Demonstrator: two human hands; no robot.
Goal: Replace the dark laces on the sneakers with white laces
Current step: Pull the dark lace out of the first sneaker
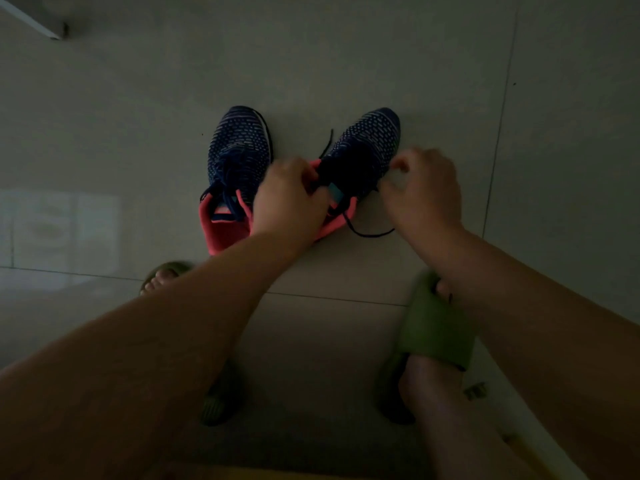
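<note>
left hand (289, 197) grips the right navy knit sneaker's (363, 157) tongue; right hand (420, 188) pinches its thin dark lace (367, 232), toe pointing away.

It looks like a home, dim and unlit. The floor (346, 64) is laid in large pale glossy tiles with thin dark joints, and a faint window-like reflection (62, 230) shows on it at the left. The person wears green slippers (436, 327) on bare feet, with a pair of sneakers (239, 157) set straight on the tiles, as one would indoors at home.
</note>
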